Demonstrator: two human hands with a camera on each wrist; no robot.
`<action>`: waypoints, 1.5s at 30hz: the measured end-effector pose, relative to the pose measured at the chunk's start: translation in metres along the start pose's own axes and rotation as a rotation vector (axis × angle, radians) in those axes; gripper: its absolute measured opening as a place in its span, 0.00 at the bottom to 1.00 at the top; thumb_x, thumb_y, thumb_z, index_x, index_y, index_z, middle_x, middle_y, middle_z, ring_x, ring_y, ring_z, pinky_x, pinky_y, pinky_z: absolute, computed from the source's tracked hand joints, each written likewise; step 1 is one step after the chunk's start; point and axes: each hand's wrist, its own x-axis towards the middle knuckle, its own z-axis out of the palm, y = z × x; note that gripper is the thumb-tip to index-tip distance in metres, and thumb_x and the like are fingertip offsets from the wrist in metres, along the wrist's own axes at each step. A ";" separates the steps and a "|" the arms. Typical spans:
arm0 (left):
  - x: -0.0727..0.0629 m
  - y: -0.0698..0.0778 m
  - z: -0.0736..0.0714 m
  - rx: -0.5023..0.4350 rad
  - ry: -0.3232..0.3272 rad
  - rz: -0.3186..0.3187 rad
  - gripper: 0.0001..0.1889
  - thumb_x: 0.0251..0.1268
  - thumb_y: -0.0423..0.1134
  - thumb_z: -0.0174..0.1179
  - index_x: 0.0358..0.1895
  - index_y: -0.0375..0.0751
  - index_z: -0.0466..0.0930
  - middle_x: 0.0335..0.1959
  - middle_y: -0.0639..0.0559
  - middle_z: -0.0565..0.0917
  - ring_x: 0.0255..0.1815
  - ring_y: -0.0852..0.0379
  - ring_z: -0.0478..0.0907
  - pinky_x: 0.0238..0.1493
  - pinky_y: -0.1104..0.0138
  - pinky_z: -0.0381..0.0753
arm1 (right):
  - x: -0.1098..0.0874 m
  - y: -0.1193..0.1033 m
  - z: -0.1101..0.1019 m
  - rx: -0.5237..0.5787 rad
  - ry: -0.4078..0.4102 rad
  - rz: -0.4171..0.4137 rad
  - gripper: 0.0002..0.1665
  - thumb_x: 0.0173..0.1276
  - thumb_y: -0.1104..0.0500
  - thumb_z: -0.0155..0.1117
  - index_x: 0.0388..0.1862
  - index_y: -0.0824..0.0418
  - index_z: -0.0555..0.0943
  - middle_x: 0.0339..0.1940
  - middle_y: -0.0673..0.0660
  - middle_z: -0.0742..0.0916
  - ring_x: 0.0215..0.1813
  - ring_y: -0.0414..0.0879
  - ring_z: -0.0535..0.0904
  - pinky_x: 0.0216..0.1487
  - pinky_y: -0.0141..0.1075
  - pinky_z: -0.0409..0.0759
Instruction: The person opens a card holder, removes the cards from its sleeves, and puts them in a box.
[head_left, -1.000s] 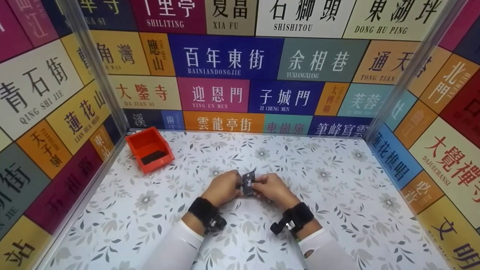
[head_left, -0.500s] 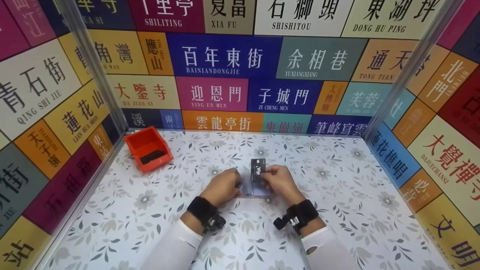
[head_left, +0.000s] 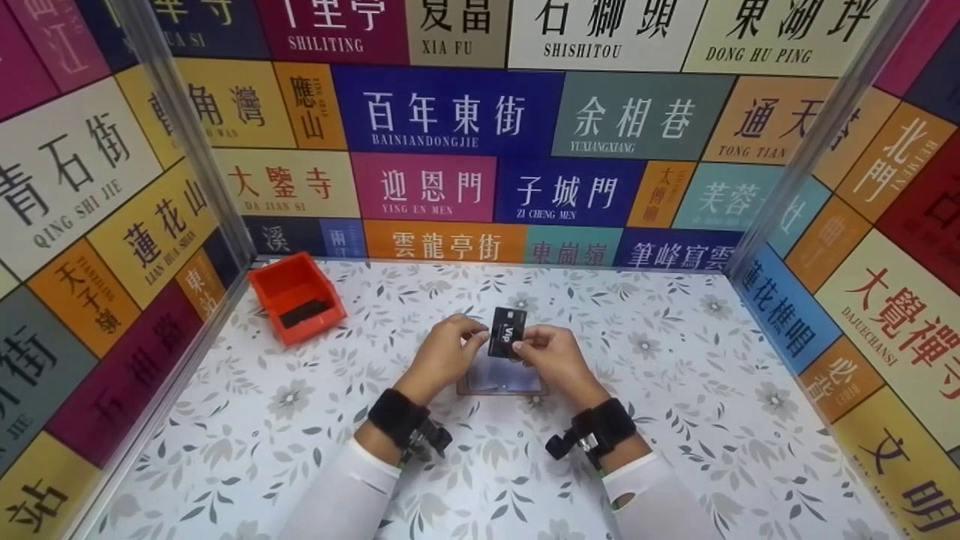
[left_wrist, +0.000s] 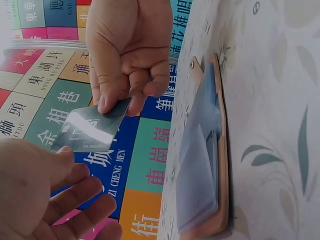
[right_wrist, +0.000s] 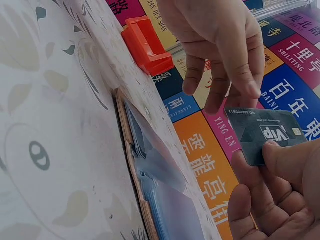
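Observation:
My right hand (head_left: pixel 559 360) pinches a black VIP card (head_left: pixel 508 332) between thumb and fingers, holding it up above the table. In the right wrist view, the card (right_wrist: pixel 270 131) shows its "Vip" print and a chip. My left hand (head_left: pixel 450 352) is at the card's other edge, thumb and index finger close to it; the right wrist view shows a slight gap below the thumb (right_wrist: pixel 247 82). Below both hands lies an opened card holder (head_left: pixel 504 379) with a brown edge and clear plastic sleeves (left_wrist: pixel 197 170).
An orange-red bin (head_left: pixel 298 300) with a dark item inside stands at the back left of the table. Printed panels (head_left: pixel 442 112) enclose the back and both sides. The tabletop (head_left: pixel 675 420) has a floral pattern.
My right hand has lifted the card up and away from the card holder. My left hand has left the holder's left side and risen toward the card, uncovering more of the holder.

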 end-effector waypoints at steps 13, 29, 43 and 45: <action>-0.001 0.009 0.005 -0.241 0.091 -0.055 0.08 0.66 0.46 0.65 0.43 0.49 0.87 0.34 0.59 0.88 0.38 0.60 0.82 0.43 0.64 0.81 | -0.002 -0.004 0.003 0.037 -0.095 -0.079 0.08 0.62 0.63 0.72 0.37 0.66 0.85 0.31 0.59 0.90 0.34 0.48 0.89 0.37 0.36 0.86; 0.002 0.010 0.003 -0.248 0.117 -0.064 0.05 0.66 0.43 0.66 0.40 0.48 0.86 0.33 0.57 0.87 0.36 0.61 0.81 0.42 0.66 0.81 | -0.001 0.000 -0.002 -0.015 -0.116 -0.093 0.08 0.63 0.56 0.74 0.35 0.60 0.86 0.31 0.57 0.91 0.33 0.51 0.89 0.34 0.36 0.85; 0.003 0.001 -0.009 -0.181 0.172 -0.049 0.06 0.66 0.41 0.66 0.41 0.43 0.86 0.32 0.54 0.87 0.33 0.60 0.82 0.40 0.66 0.83 | -0.005 0.010 -0.010 -0.519 -0.151 -0.074 0.18 0.57 0.58 0.77 0.47 0.58 0.88 0.47 0.51 0.90 0.51 0.48 0.86 0.55 0.43 0.84; 0.003 -0.001 -0.012 -0.182 0.172 -0.061 0.06 0.66 0.41 0.66 0.41 0.44 0.86 0.32 0.55 0.87 0.33 0.60 0.82 0.40 0.65 0.83 | -0.006 0.012 -0.009 -0.575 -0.173 -0.077 0.19 0.55 0.58 0.78 0.48 0.57 0.88 0.49 0.51 0.89 0.52 0.48 0.85 0.57 0.44 0.82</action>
